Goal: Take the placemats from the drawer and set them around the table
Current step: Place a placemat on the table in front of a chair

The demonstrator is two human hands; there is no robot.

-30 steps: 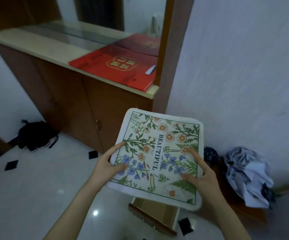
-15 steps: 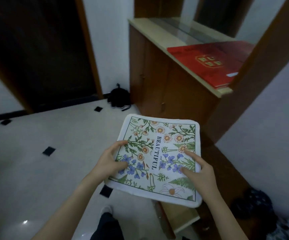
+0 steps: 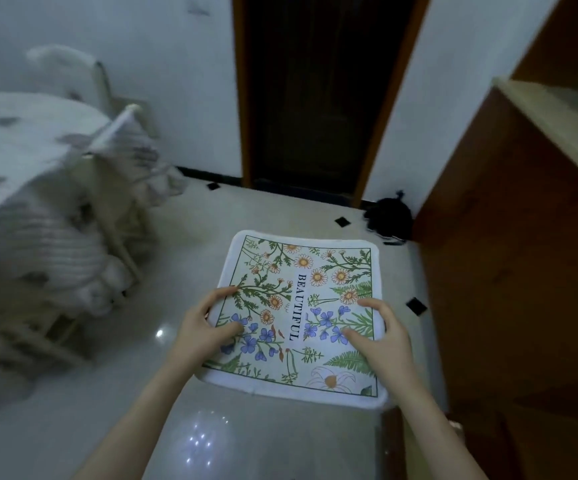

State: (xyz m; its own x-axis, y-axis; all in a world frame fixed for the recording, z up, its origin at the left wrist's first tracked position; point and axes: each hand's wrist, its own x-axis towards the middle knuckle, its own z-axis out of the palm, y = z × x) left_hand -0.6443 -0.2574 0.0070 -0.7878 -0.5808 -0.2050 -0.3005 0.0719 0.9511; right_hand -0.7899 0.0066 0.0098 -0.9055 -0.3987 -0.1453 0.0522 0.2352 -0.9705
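We see a glossy pale tiled floor (image 3: 253, 441) set with small black diamond insets (image 3: 416, 305). On it, a black bag (image 3: 388, 220) sits against the wooden cabinet (image 3: 509, 258), which also stands on it. At left stands a blurred light wooden chair (image 3: 83, 271) draped with cloth.

One head-worn view (wide-angle) looks steeply down, close above the floor (image 3: 73, 410).

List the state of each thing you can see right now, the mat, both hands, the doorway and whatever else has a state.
placemat: held flat off the floor, printed side up
left hand: grips the mat's left edge, thumb on top
right hand: grips the mat's right edge, thumb on top
doorway: open, dark inside
table: covered with a white cloth, blurred
black bag: lying on the floor by the cabinet
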